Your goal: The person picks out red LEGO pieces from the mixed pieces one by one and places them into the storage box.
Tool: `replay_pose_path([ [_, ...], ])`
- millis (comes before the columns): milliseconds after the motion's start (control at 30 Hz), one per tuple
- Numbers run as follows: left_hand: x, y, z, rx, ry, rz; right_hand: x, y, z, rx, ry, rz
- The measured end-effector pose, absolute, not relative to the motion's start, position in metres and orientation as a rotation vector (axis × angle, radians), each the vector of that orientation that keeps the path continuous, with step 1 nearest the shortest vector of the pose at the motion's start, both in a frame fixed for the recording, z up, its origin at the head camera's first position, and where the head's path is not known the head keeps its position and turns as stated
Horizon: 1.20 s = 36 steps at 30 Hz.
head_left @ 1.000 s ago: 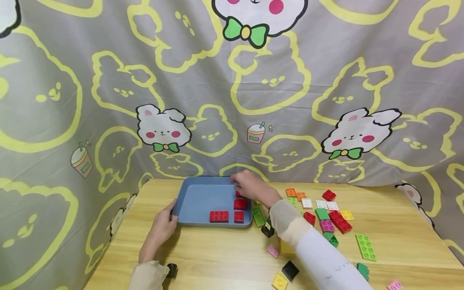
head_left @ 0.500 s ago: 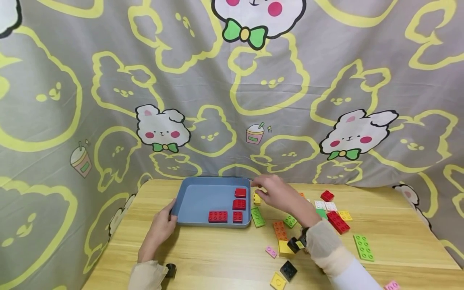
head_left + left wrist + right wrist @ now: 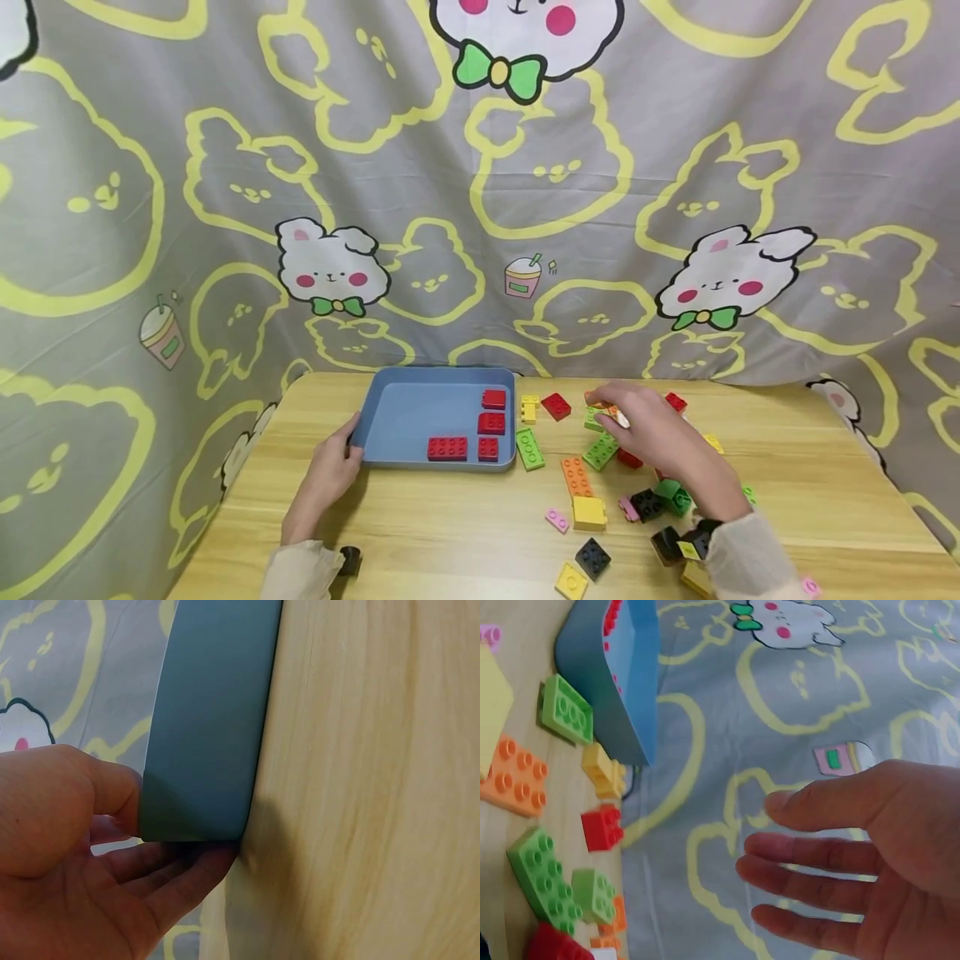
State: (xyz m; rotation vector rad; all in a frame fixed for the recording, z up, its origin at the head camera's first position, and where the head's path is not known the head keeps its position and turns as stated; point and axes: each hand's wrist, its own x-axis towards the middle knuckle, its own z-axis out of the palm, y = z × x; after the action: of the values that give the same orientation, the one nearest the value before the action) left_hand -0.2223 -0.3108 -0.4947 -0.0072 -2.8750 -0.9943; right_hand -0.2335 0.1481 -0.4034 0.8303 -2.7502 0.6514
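My left hand [image 3: 333,467] grips the blue tray [image 3: 358,417] at its left side. In the left wrist view, the thumb lies at the tray's rim and the other fingers [image 3: 187,889] bend against its outer wall. Inside the tray, several red toy bricks [image 3: 447,448] sit along the right and front sides. Over the pile of loose bricks hovers my right hand [image 3: 660,429], holding nothing. The right wrist view shows its fingers [image 3: 817,889] stretched out and spread, above the bricks. Nearest below it are a lime green brick [image 3: 602,451] and a red brick [image 3: 557,407].
Right of the tray lie a yellow brick [image 3: 530,410], a green brick [image 3: 529,449] and an orange brick [image 3: 577,477]. Closer to the front are a yellow block [image 3: 589,512], a black brick [image 3: 593,558] and a pink brick [image 3: 557,520]. A patterned curtain [image 3: 420,192] hangs behind the table.
My right hand has let go of a red brick at the tray's back right and moved right over the loose bricks. The left hand stays on the tray.
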Motion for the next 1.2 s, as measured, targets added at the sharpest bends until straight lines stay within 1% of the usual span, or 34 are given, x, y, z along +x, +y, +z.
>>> replay_pose_path([
  [333, -0.222, -0.309, -0.497, -0.006, -2.883, -0.984, -0.207, 0.189, -0.407, 0.706, -2.665, 0.717],
  [467, -0.221, -0.309, -0.496, 0.003, -2.881, -0.999, -0.202, 0.207, -0.411, 0.650, -2.619, 0.749],
  [667, -0.221, -0.310, -0.495, 0.006, -2.879, -1.017, -0.204, 0.230, -0.416, 0.565, -2.553, 0.731],
  [967, -0.222, -0.309, -0.495, 0.022, -2.887, -1.029, -0.210, 0.251, -0.436, 0.434, -2.519, 0.693],
  [1200, -0.221, -0.310, -0.494, 0.020, -2.904, -1.019, -0.218, 0.261, -0.453, 0.308, -2.820, 0.713],
])
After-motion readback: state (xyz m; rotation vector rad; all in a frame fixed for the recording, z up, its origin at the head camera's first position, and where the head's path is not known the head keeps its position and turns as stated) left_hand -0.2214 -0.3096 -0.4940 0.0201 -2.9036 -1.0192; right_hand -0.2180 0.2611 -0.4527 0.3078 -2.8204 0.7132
